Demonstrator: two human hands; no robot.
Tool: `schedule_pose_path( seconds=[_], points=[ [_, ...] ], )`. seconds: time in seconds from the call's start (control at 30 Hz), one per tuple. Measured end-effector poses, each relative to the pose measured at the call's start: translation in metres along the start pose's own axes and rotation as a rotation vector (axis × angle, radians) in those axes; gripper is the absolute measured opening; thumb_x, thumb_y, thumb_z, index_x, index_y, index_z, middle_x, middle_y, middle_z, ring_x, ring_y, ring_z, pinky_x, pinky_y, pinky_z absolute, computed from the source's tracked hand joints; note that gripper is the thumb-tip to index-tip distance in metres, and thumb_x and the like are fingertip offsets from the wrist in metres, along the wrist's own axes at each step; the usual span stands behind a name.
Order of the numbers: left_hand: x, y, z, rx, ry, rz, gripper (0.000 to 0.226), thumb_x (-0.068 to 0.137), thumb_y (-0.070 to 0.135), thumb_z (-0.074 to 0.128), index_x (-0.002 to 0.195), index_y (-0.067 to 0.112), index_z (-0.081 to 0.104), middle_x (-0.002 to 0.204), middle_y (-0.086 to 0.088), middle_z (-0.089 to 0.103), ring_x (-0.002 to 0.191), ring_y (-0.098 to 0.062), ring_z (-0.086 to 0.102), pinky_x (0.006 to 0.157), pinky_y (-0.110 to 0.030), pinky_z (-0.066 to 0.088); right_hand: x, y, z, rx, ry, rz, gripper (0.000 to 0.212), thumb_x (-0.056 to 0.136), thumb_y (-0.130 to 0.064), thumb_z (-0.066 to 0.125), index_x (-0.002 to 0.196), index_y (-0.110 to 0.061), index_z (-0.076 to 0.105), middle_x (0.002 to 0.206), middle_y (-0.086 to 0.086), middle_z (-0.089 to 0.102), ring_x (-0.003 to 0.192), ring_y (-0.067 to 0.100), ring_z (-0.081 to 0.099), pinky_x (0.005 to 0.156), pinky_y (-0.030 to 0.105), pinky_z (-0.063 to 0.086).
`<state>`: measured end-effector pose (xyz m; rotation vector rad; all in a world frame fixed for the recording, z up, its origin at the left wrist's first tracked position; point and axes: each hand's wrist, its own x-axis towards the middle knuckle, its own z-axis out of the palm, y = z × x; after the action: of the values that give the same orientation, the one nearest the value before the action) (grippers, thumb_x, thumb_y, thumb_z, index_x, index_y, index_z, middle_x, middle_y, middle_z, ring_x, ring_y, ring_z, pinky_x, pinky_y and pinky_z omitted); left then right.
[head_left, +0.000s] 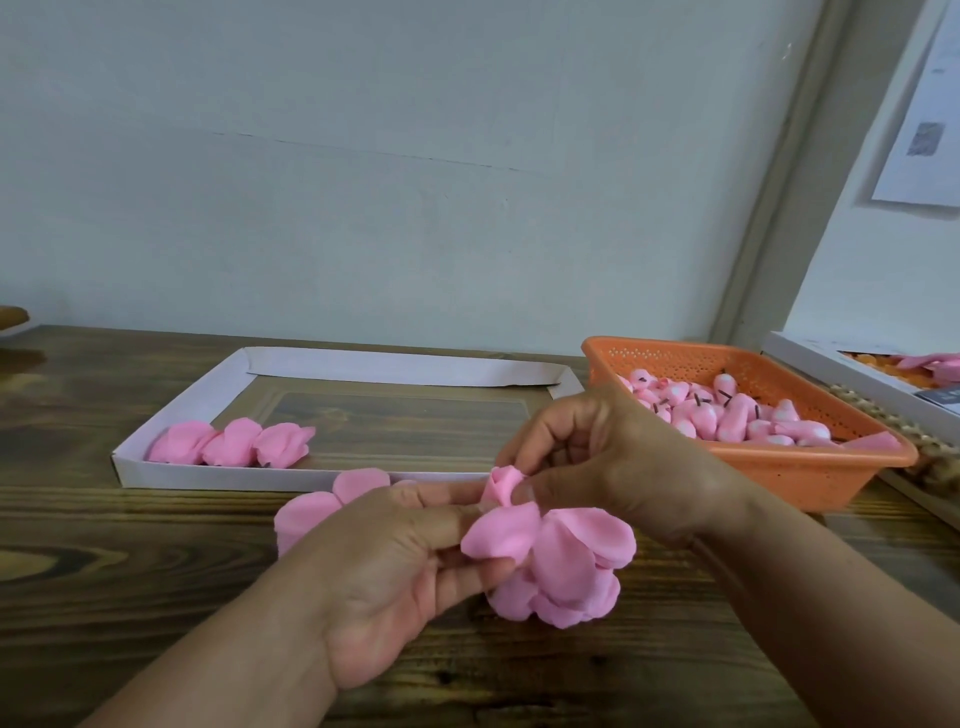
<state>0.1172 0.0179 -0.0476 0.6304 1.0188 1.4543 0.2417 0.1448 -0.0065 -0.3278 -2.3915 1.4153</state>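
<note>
Near centre, the left hand (395, 566) grips a cluster of pink petals (566, 566); the right hand (613, 457) pinches the rolled bud (501, 483) at its top. Three finished flowers (234, 441) lie in the far-left tray (171, 475); the many spare buds (727, 415) in the basket (779, 467) on the right likely await.

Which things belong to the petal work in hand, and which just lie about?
In hand: left hand, right hand, rolled pink petal bud, bunch of pink petals, orange plastic basket of pink buds.
Lying about: white cardboard tray, white box far right, paper sheet on wall.
</note>
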Motion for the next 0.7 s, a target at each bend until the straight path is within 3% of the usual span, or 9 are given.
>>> schedule_pose_path(
  seconds=[0.13, 0.3, 0.37, 0.53, 0.6, 0.7],
  points=[
    [0.000, -0.005, -0.003, -0.080, -0.010, 0.000, 0.016, 0.062, -0.001, 0.065, 0.074, -0.003, 0.076, 0.094, -0.021, 0.073, 0.079, -0.028, 0.071, 0.058, -0.029, 0.060, -0.001, 0.006, -0.001, 0.026, -0.007, 0.020, 0.026, 0.075, 0.019, 0.063, 0.072, -0.006, 0.072, 0.090, 0.022, 0.071, 0.079, 0.030, 0.065, 0.072, 0.036, 0.055],
    [0.000, -0.010, -0.009, -0.063, -0.132, -0.005, 0.050, 0.052, -0.015, 0.043, 0.088, -0.003, 0.075, 0.109, -0.018, 0.070, 0.096, -0.030, 0.070, 0.067, -0.027, 0.058, -0.004, 0.008, 0.000, 0.076, 0.025, 0.044, 0.021, 0.073, 0.006, 0.069, 0.067, -0.013, 0.074, 0.087, 0.017, 0.073, 0.073, 0.020, 0.067, 0.063, 0.026, 0.056],
    [0.000, -0.014, -0.007, -0.005, -0.127, 0.026, 0.050, 0.053, -0.012, 0.045, 0.089, 0.003, 0.077, 0.109, -0.015, 0.071, 0.096, -0.027, 0.070, 0.068, -0.023, 0.056, -0.005, 0.008, 0.001, 0.075, 0.034, 0.047, 0.014, 0.070, 0.000, 0.069, 0.067, -0.013, 0.074, 0.086, 0.014, 0.073, 0.075, 0.020, 0.068, 0.063, 0.025, 0.055],
    [-0.003, -0.023, 0.002, 0.187, 0.034, 0.138, 0.018, 0.068, -0.009, 0.072, 0.083, -0.001, 0.076, 0.091, -0.018, 0.074, 0.082, -0.030, 0.071, 0.066, -0.023, 0.057, -0.005, 0.014, 0.003, 0.023, 0.047, 0.067, 0.018, 0.076, 0.011, 0.067, 0.072, -0.006, 0.072, 0.087, 0.015, 0.073, 0.077, 0.021, 0.068, 0.066, 0.027, 0.054],
    [-0.003, -0.026, 0.006, 0.239, 0.136, 0.188, 0.010, 0.080, -0.005, 0.068, 0.081, 0.001, 0.076, 0.086, -0.025, 0.072, 0.079, -0.035, 0.070, 0.065, -0.026, 0.058, -0.005, 0.013, 0.003, 0.032, 0.060, 0.065, 0.015, 0.076, 0.011, 0.067, 0.073, -0.004, 0.071, 0.087, 0.021, 0.071, 0.075, 0.026, 0.066, 0.066, 0.032, 0.054],
    [-0.003, -0.027, 0.009, 0.220, 0.196, 0.218, 0.016, 0.085, 0.003, 0.061, 0.080, 0.001, 0.076, 0.086, -0.030, 0.069, 0.075, -0.035, 0.067, 0.061, -0.025, 0.057, -0.006, 0.013, 0.003, 0.050, 0.067, 0.064, 0.013, 0.075, 0.015, 0.064, 0.075, 0.003, 0.069, 0.089, 0.028, 0.069, 0.076, 0.033, 0.063, 0.069, 0.037, 0.053]
  ],
)
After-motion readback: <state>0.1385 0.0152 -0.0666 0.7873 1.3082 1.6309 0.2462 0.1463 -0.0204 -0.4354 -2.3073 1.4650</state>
